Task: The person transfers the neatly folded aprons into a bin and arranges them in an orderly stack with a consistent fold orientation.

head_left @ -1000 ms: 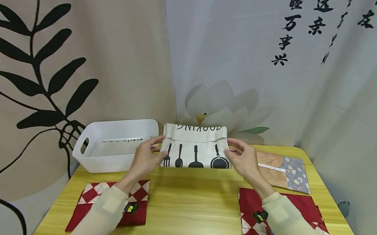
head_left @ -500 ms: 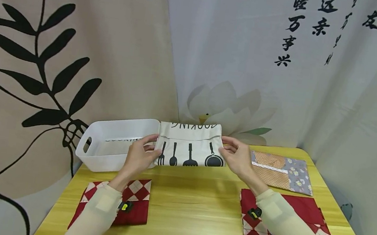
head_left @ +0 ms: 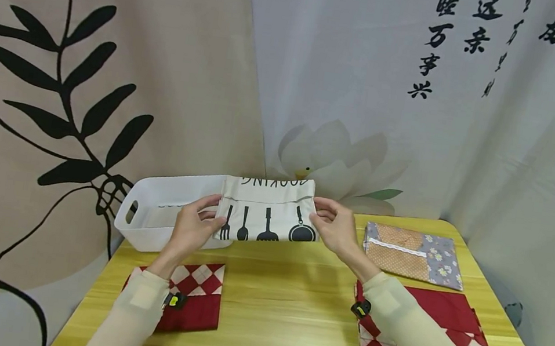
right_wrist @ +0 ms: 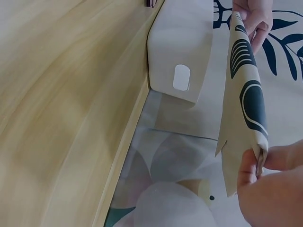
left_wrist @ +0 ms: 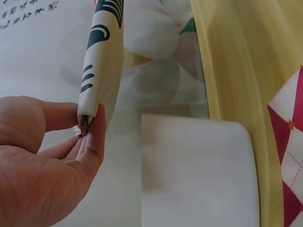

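Note:
A folded white cloth (head_left: pixel 264 209), printed with black cooking utensils and upside-down lettering, is held up at the back of the table in the head view. My left hand (head_left: pixel 189 230) pinches its left end between thumb and fingers. At the opposite end, my right hand (head_left: pixel 335 228) grips the edge in the same way. Seen from the left wrist, the cloth (left_wrist: pixel 102 61) stands nearly edge-on, its layers pressed together. A white plastic basket (head_left: pixel 140 237) sits behind and left of it, its right part covered by the cloth in the head view.
Two folded red cloths with checkered patches lie nearer the front, one at left (head_left: pixel 193 308) and one at right (head_left: pixel 441 308). An orange and grey floral cloth (head_left: pixel 403 257) rests at the back right of the yellow wooden table (head_left: pixel 280 313). Printed curtains (head_left: pixel 191 68) hang behind.
Both hands have carried the white cloth leftward, so that it now overlaps the right part of the basket. The view has shifted slightly; the other cloths stay where they were.

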### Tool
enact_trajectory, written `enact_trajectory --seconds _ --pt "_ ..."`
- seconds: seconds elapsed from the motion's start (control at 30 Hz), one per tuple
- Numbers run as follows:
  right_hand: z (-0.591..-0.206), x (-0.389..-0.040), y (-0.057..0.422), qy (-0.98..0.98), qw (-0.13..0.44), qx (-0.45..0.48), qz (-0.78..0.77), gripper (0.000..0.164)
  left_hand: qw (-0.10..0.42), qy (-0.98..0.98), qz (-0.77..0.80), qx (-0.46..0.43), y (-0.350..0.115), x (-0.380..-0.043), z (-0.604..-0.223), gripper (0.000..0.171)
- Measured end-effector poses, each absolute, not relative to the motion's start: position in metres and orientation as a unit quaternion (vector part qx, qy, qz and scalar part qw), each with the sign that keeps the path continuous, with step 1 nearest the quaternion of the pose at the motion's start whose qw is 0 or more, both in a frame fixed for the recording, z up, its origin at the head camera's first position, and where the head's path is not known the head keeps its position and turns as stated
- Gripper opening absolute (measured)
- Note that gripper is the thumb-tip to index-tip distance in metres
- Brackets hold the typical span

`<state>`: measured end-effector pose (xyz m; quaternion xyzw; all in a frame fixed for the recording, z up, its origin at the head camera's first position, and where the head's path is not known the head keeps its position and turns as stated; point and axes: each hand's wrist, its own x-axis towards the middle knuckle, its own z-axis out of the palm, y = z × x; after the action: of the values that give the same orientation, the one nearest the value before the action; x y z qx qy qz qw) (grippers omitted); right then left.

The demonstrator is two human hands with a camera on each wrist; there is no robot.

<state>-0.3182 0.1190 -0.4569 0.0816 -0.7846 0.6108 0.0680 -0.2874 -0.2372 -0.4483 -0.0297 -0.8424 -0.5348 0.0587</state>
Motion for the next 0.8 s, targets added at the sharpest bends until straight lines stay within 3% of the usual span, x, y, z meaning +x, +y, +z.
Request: enact_trajectory --seconds 0.8 --pt "-0.451 -0.332 0.066 -0.780 0.090 0.100 0.611 0.040 0.093 -0.838 -0.537 0.009 -0.278 -0.292 -0.447 0.060"
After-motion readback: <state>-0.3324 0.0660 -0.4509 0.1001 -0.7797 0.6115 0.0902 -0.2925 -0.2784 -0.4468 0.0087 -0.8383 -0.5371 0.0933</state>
